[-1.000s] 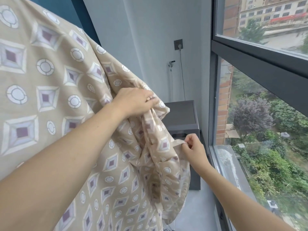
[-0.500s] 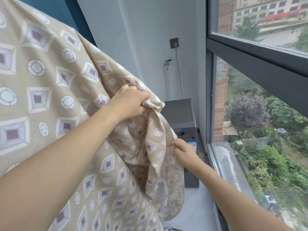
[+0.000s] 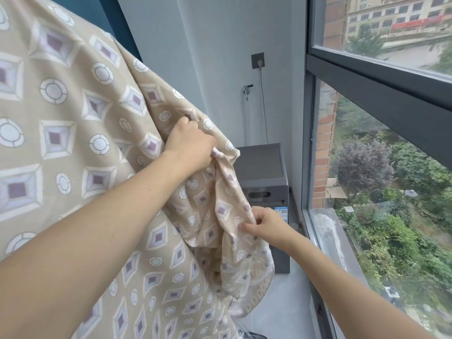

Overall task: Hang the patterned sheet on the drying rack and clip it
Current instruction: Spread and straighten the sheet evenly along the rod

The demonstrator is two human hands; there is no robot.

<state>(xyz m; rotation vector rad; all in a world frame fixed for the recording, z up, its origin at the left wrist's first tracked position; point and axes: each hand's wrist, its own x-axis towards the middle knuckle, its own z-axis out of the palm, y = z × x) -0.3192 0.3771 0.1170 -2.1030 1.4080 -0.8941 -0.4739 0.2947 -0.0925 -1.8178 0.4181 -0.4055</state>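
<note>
The beige patterned sheet [image 3: 80,133], printed with purple diamonds and white circles, drapes across the left half of the view and hides whatever it hangs over. My left hand [image 3: 192,146] grips a bunched fold near the sheet's right edge, fingers curled tight. Lower down, my right hand [image 3: 266,222] pinches a hanging fold of the same edge between thumb and fingers. The loose end droops below both hands. No drying rack or clip shows.
A grey machine [image 3: 265,177] stands on the floor against the far wall, just behind the sheet's edge. A wall socket [image 3: 257,60] with a cable and a tap [image 3: 247,90] sit above it. Large windows [image 3: 381,148] run along the right.
My right hand let go of the lower edge, reached left and now pinches a fold further in. My left hand kept its grip and shifted slightly up and left.
</note>
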